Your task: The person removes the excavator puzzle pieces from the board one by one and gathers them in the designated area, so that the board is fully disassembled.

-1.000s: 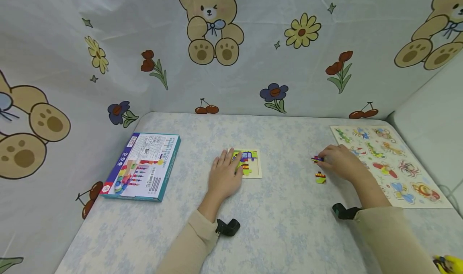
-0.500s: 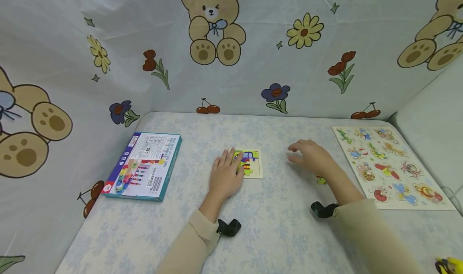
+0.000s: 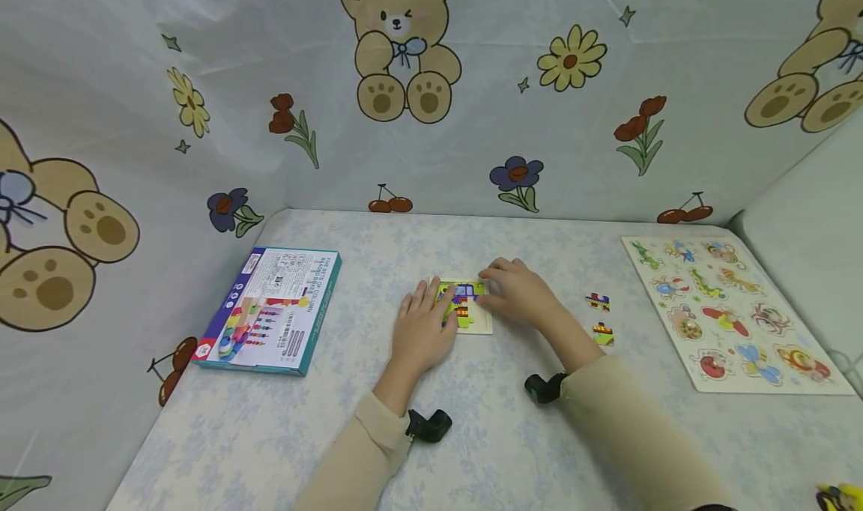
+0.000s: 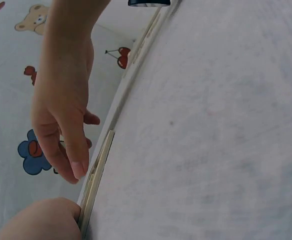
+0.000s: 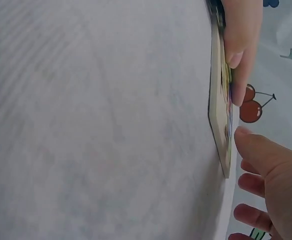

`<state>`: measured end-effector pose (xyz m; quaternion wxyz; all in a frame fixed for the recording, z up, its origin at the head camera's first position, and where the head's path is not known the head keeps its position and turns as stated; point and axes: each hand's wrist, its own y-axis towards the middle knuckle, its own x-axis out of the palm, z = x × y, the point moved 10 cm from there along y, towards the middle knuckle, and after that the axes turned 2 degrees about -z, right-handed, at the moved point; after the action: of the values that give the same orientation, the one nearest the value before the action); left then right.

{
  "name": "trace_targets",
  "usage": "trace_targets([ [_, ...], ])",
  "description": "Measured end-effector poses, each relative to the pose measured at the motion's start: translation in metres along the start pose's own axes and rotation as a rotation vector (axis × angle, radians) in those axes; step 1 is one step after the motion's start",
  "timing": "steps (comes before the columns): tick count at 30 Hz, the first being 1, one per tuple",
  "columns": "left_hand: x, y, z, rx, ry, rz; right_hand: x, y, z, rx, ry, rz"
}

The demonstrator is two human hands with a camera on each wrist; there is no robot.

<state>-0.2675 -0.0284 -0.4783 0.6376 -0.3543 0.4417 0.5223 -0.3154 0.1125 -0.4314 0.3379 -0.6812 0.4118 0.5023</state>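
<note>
A small puzzle board [image 3: 482, 324] with a colourful vehicle picture lies on the table, partly filled with jigsaw pieces. My left hand [image 3: 423, 335] rests flat across its left side, fingers spread, hiding that part. Over the board's right edge hovers my right hand [image 3: 521, 294], fingers loosely bent. The right wrist view shows nothing between its thumb [image 5: 253, 147] and fingers. Two loose jigsaw pieces lie to the right of the right hand: a purple-and-yellow piece [image 3: 598, 301] and, nearer me, a yellow-green piece [image 3: 603, 335].
A flat toy box [image 3: 273, 309] lies at the left. On the right is a large board [image 3: 731, 312] with insect and animal pictures. A yellow object [image 3: 839, 497] shows at the bottom right corner. A bear-patterned cloth [image 3: 465, 159] hangs behind the table.
My right hand has let go of the purple-and-yellow jigsaw piece and moved left to the puzzle board's right edge. That piece stays on the table. My left hand keeps its place.
</note>
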Motion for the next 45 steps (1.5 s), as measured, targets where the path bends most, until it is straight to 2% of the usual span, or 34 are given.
trace_targets([
  [9, 0.001, 0.001, 0.001, 0.007, 0.000, 0.000, 0.009, 0.009, -0.008, -0.006, -0.064, -0.016],
  [16, 0.000, 0.000, 0.001, 0.008, 0.005, 0.005, 0.007, 0.010, -0.014, -0.060, -0.109, 0.023],
  [24, 0.001, 0.000, 0.001, 0.002, -0.004, -0.007, 0.008, 0.008, -0.020, -0.105, -0.141, -0.003],
  [30, 0.000, 0.001, 0.000, -0.004, -0.005, -0.005, 0.005, 0.005, -0.024, -0.136, -0.120, -0.018],
  [45, 0.000, 0.001, 0.000, 0.001, -0.002, 0.004, 0.004, 0.003, -0.025, -0.135, -0.081, 0.008],
])
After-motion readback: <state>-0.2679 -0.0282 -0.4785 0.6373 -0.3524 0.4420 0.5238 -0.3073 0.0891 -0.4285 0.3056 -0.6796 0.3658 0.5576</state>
